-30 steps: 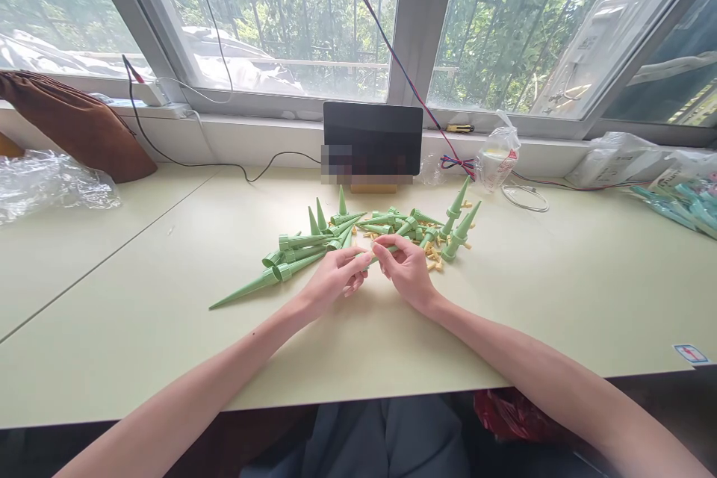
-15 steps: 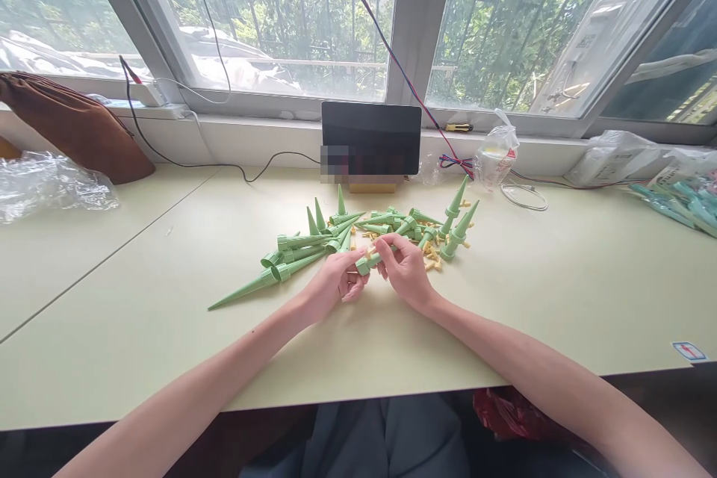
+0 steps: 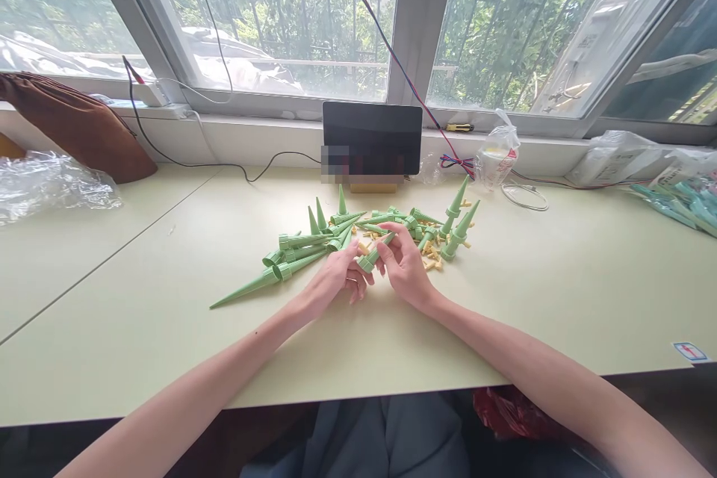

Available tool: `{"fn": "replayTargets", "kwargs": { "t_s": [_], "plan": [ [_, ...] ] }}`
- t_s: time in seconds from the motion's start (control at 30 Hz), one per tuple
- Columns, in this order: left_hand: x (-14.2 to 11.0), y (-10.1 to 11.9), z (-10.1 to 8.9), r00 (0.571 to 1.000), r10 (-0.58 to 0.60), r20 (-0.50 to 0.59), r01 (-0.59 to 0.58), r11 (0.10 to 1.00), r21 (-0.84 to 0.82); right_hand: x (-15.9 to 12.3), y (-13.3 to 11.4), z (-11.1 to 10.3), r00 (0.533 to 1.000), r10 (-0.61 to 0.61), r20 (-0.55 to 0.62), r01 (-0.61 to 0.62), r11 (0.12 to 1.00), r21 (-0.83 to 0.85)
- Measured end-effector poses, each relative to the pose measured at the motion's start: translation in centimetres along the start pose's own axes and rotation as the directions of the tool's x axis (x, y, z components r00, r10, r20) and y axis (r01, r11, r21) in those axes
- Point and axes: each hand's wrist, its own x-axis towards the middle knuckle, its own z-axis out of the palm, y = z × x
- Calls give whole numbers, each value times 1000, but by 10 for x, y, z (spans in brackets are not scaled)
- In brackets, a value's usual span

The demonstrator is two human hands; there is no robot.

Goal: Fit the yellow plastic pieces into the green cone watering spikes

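Bag (image 3: 508,132) — clear plastic, white cup (image 3: 495,161) inside; left hand (image 3: 334,274) clamped on yellow piece (image 3: 363,247) — right hand (image 3: 408,269) on green cone (image 3: 370,261).

We count two hands (image 3: 408,269), one green cone (image 3: 368,263) between them, two standing cones (image 3: 462,230) right of them, one screen (image 3: 372,136) beyond.

The right hand (image 3: 406,265) partly hides a green cone (image 3: 368,262); the left edge crops clear plastic (image 3: 53,183).

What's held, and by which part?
A green spike, its tapered shaft in the right grip. The left grip is at its collar end, near a yellow piece; whether it holds either can't be told.
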Motion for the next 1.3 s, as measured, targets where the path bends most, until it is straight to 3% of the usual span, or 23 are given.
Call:
{"fn": "replayTargets", "kwargs": {
  "t_s": [0.17, 0.27, 0.53, 0.8, 1.03, 1.3],
  "plan": [
    [-4, 2, -1, 957, 252, -147, -180, 906, 382, 1, 1, -2, 1000, 9, 6, -9, 999, -40],
    [-7, 6, 0, 938, 313, -146, -216, 862, 458, 1, 0, -4, 1000, 4, 15, -3, 996, -86],
    [-6, 7, 2, 940, 323, -113, -235, 850, 472, 1, -2, -6, 998, -52, 47, 58, 987, -152],
    [-6, 5, 0, 970, 232, -78, -187, 907, 378, 1, -1, -7, 996, -40, 82, 53, 984, -171],
    [-3, 4, -3, 946, 249, -206, -183, 938, 293, 2, 2, -5, 997, 9, 76, -3, 997, -83],
    [-2, 6, -2, 913, 299, -278, -211, 929, 303, 1, 12, -4, 980, 35, 194, -16, 995, -98]
  ]
}}
